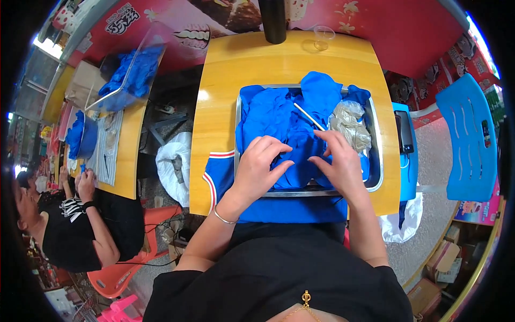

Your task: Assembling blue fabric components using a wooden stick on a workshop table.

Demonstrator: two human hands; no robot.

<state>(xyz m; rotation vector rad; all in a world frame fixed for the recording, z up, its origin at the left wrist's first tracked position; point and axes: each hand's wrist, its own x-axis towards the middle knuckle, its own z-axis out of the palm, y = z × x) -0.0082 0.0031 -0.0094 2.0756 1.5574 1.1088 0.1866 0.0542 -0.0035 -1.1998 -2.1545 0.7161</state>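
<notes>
My left hand (263, 163) hovers over a shallow metal tray (380, 177), its fingers curled and its thumb apart from them. Facing it, my right hand (341, 161) has a thin white stick (309, 116) caught at its fingers, pointing up and left; its thumb stands free. Blue cloth pieces (265, 115) lie heaped in the tray under both hands, one rounded piece (319, 88) reaching over the far rim. A crumpled clear plastic bag (351, 126) with greyish-beige contents sits at the tray's right side. Whether my fingertips touch the cloth is hard to tell.
The tray stands on a yellow wooden table (225, 70). A clear cup (322, 40) and a black post are at its far edge. Blue cloth with striped trim (220, 174) hangs over the near left. Left, a person (80, 225) works beside a clear bin (126, 80); right is a blue chair (469, 139).
</notes>
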